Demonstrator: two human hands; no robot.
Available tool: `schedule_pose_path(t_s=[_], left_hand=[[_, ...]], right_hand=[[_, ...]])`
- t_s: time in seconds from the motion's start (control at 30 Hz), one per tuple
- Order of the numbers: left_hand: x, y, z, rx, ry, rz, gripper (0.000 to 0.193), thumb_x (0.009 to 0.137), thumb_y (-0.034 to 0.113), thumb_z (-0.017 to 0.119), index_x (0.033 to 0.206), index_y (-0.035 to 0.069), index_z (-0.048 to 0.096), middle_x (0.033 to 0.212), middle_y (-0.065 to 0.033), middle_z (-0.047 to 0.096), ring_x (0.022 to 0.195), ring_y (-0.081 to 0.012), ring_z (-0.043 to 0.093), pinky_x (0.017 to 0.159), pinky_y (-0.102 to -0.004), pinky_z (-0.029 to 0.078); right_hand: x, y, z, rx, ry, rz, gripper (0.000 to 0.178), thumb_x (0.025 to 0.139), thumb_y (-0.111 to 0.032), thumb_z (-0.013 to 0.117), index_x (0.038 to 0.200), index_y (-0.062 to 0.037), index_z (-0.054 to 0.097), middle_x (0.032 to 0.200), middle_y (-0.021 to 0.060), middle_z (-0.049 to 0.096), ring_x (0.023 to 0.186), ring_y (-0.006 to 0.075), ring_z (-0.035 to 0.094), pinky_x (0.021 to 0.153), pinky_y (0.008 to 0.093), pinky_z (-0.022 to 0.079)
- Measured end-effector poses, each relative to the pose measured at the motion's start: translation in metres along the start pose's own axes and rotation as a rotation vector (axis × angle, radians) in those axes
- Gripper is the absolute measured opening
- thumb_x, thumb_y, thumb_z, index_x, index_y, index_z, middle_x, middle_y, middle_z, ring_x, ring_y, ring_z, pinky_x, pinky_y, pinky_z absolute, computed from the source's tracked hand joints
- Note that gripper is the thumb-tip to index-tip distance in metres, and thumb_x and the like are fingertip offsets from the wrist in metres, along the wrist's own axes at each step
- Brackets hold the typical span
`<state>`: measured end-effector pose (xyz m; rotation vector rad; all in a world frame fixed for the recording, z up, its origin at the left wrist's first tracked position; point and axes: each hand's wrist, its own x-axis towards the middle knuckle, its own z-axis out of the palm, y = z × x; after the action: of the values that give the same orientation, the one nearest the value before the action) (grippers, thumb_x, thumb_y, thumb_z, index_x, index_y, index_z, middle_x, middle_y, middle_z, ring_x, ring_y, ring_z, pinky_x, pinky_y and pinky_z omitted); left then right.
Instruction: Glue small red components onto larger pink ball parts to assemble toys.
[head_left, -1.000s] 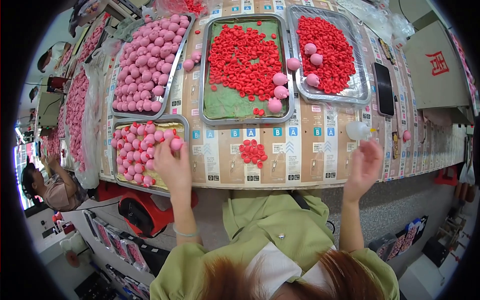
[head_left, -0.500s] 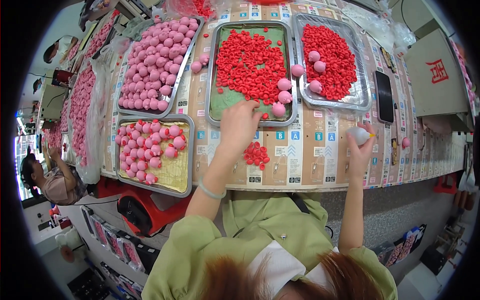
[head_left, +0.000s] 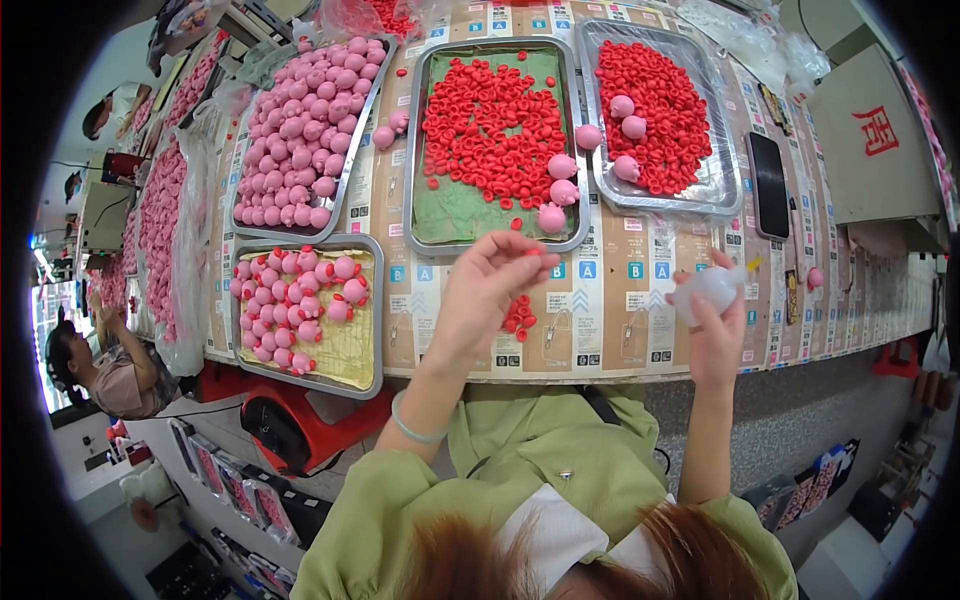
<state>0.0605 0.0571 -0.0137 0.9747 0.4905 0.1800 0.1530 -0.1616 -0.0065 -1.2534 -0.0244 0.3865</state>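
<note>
My left hand (head_left: 482,292) is just off the near edge of the middle metal tray (head_left: 412,215), thumb and fingertips pinched on a small red ring-like piece (head_left: 533,252). Most of that piece is hidden by the fingers. In my right hand (head_left: 714,350) is a white squeeze bottle (head_left: 708,292), held tilted with its thin yellow tip (head_left: 755,264) pointing right and away. Loose red pieces (head_left: 519,318) lie on the table behind my left wrist. The middle tray has a green lining, many red ring-like pieces (head_left: 490,130) and several pink balls (head_left: 551,218) in its near right corner.
Left stand a tray heaped with plain pink balls (head_left: 300,140) and a yellow-lined tray (head_left: 352,355) of pink balls with red parts. A plastic-covered tray (head_left: 722,195) of red pieces is at right, beside a black phone (head_left: 768,185) and grey box (head_left: 870,190). Another person (head_left: 125,365) sits far left.
My left hand has drawn back from the middle tray toward me, carrying a red piece. My right hand has shifted slightly nearer and left, turning the bottle. The view has moved slightly.
</note>
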Motion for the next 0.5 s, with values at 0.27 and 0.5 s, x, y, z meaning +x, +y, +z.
schedule_pose_path(t_s=[0.27, 0.5], left_hand=[[-0.029, -0.005, 0.011, -0.301, -0.018, -0.208, 0.018, 0.08, 0.004, 0.051, 0.098, 0.004, 0.052, 0.094, -0.0089, 0.057, 0.08, -0.0141, 0.057, 0.07, -0.0241, 0.048], [-0.038, -0.01, 0.004, -0.669, -0.09, -0.341, 0.017, 0.081, 0.007, 0.051, 0.098, 0.003, 0.052, 0.094, -0.0094, 0.056, 0.079, -0.0148, 0.056, 0.071, -0.0273, 0.048]], right_hand=[[-0.028, -0.014, 0.026, -0.284, -0.267, 0.003, 0.041, 0.066, 0.0, 0.064, 0.103, 0.0, 0.044, 0.093, 0.0058, 0.053, 0.083, 0.0111, 0.051, 0.073, 0.0223, 0.041], [-0.035, -0.025, 0.038, -0.222, -0.211, -0.129, 0.04, 0.061, -0.001, 0.068, 0.093, -0.0015, 0.045, 0.091, 0.0083, 0.052, 0.084, 0.0132, 0.05, 0.074, 0.0246, 0.041]])
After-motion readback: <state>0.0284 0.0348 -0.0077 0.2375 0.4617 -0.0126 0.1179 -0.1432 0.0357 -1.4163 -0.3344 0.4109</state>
